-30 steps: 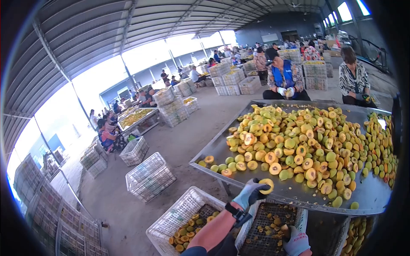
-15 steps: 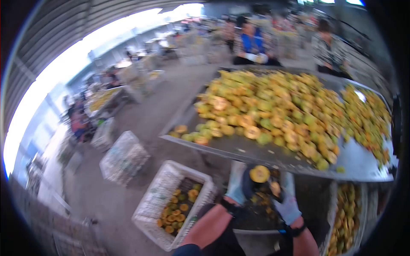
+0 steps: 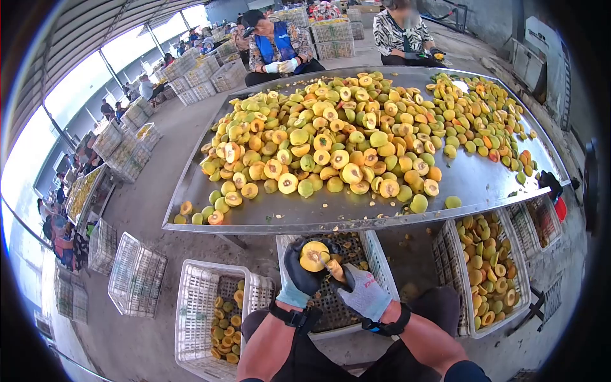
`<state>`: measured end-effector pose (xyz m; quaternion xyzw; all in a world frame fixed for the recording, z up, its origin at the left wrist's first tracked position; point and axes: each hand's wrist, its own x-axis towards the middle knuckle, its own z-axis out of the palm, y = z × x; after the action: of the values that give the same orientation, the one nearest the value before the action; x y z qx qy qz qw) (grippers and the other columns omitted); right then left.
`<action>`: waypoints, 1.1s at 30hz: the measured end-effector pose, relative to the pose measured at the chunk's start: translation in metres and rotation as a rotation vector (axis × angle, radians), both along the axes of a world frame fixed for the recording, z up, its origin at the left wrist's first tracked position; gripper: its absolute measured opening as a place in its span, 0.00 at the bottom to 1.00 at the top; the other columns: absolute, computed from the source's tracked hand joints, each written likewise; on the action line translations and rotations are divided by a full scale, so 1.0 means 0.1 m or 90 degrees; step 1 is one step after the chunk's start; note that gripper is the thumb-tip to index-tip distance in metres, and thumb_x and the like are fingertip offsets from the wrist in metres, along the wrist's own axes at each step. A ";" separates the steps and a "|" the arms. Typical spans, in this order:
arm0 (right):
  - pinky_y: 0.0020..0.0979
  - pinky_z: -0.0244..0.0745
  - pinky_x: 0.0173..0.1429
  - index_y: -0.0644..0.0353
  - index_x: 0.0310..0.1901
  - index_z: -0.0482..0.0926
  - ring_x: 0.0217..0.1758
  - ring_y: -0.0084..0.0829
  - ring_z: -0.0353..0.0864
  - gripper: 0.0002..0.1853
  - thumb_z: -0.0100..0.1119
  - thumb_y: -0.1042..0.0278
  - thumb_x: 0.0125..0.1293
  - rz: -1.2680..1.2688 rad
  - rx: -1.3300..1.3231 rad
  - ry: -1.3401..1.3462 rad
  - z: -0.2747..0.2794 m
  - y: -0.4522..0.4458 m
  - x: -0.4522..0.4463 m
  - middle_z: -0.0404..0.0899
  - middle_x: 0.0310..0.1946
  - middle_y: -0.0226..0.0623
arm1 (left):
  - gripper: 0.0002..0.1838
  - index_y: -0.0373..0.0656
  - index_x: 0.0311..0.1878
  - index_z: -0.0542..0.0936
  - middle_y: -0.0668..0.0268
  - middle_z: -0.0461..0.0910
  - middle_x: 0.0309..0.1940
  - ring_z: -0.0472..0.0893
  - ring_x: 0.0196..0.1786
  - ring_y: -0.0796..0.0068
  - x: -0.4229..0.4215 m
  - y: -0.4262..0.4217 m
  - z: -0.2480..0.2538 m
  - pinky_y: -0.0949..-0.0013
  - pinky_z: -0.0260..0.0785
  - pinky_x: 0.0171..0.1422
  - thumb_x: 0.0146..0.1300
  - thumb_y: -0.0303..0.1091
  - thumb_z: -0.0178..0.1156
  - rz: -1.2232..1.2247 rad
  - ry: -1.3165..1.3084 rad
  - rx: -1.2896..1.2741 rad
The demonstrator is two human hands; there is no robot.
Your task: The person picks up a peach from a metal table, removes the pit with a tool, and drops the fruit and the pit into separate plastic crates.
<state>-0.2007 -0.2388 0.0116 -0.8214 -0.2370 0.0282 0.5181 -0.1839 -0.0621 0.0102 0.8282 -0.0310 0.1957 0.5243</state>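
Far left – stacked crates (image 3: 137,274) on the floor, then a white crate (image 3: 189,318) with halved fruit (image 3: 224,321) inside, just beside your left knee. Your gloved left hand (image 3: 299,274) is closed round a cut fruit (image 3: 312,254), cut face up, in front of the near edge of the metal table (image 3: 273,215). A second crate (image 3: 380,261) sits below your hands, with small dark bits over its floor. Your gloved right hand (image 3: 369,294) grips a tool with a wood-coloured handle (image 3: 337,271), its thin metal end at the fruit's cut face. Right of that, a third crate (image 3: 523,274), well filled with halves

Just changed: your view has swung so the table lies across the middle, and both hands have come in close, tool up against the fruit. That puts the fruit within the tool's reach, held steady by the left – my reading, not certain. The big heap of fruit (image 3: 318,137) lies on the table, beyond your hands; two people (image 3: 280,41) (image 3: 401,32) sit at its far side

Hard to make out: the tool's tip and whether it has gone into the flesh, your left fingertips behind the fruit, part of the first crate behind your knee, and a red thing (image 3: 560,208) off the table's right corner
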 end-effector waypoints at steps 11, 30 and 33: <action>0.47 0.73 0.41 0.66 0.43 0.72 0.38 0.56 0.78 0.16 0.62 0.67 0.56 -0.009 -0.035 0.026 0.02 0.06 -0.14 0.78 0.32 0.55 | 0.14 0.36 0.40 0.82 0.63 0.85 0.35 0.84 0.39 0.74 -0.09 -0.21 0.26 0.71 0.77 0.49 0.47 0.21 0.68 -0.050 0.078 -0.235; 0.48 0.71 0.37 0.66 0.39 0.69 0.35 0.59 0.76 0.12 0.57 0.72 0.55 0.005 -0.019 0.025 -0.14 0.24 -0.12 0.74 0.29 0.56 | 0.14 0.33 0.38 0.77 0.61 0.84 0.34 0.83 0.38 0.72 0.02 -0.12 -0.25 0.69 0.77 0.46 0.45 0.20 0.65 0.016 -0.036 -0.226; 0.49 0.71 0.37 0.67 0.40 0.68 0.35 0.59 0.77 0.13 0.57 0.71 0.55 0.015 -0.011 0.028 -0.22 0.24 -0.11 0.75 0.29 0.56 | 0.14 0.33 0.37 0.76 0.61 0.84 0.34 0.83 0.38 0.72 0.01 -0.04 -0.28 0.69 0.77 0.45 0.45 0.20 0.66 0.018 -0.025 -0.083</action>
<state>-0.2118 -0.2150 -0.0105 -0.8222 -0.2353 0.0546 0.5153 -0.1826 -0.0657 -0.0181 0.7884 -0.0172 0.2211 0.5738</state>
